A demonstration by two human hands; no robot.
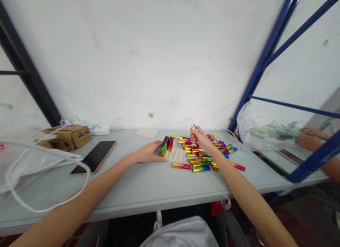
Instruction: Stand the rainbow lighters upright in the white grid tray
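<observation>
My left hand (149, 152) curves around the left end of a white tray (177, 155) with round holes, its thumb low along the near edge. Several colourful lighters (170, 144) stand upright in the tray's left part, beside my left fingers. Above the tray's right side, my right hand (201, 137) is closed around a lighter (193, 127), whose silvery top points up out of the fist. Under and around that hand lies a loose heap of shiny tubes (197, 165) in gold, red, blue and pink.
A second white holed tray (147, 132) lies near the wall. To the left are a phone (97, 156), a cardboard box (70, 136) and a white cable (87, 176). Beyond the blue frame (251, 84), another person's hands (309, 138) touch a clear plastic bag (260, 130).
</observation>
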